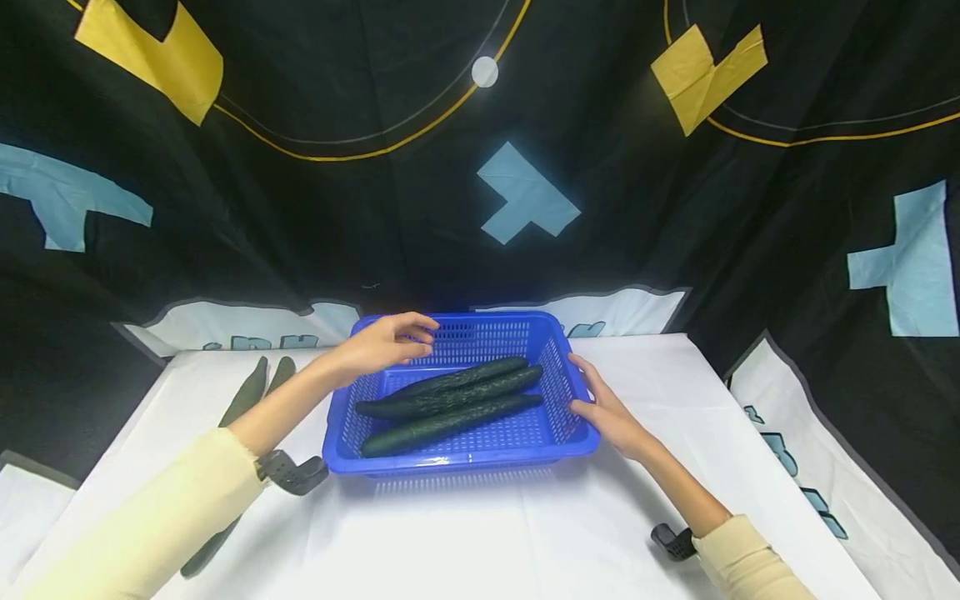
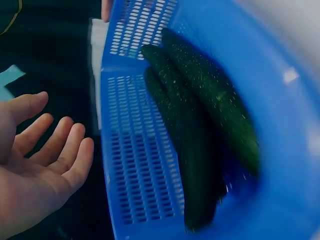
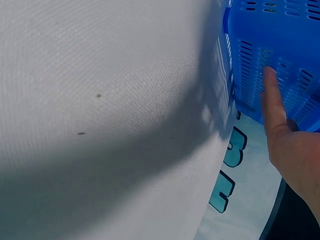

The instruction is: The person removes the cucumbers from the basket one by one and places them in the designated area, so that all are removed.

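Observation:
A blue plastic basket with slotted walls stands in front of me. Three dark green cucumbers lie lengthwise in it, side by side. My left hand is over the basket's back left corner, fingers loosely bent and nothing in them; the left wrist view shows its palm apart from the basket wall. At the right end my right hand grips the rim, with thumb and fingertips on it. In the right wrist view one finger lies straight along the outer wall.
More cucumbers lie on the white-covered table at the left, partly hidden by my left forearm. Behind the table hangs a black cloth with yellow and light blue shapes.

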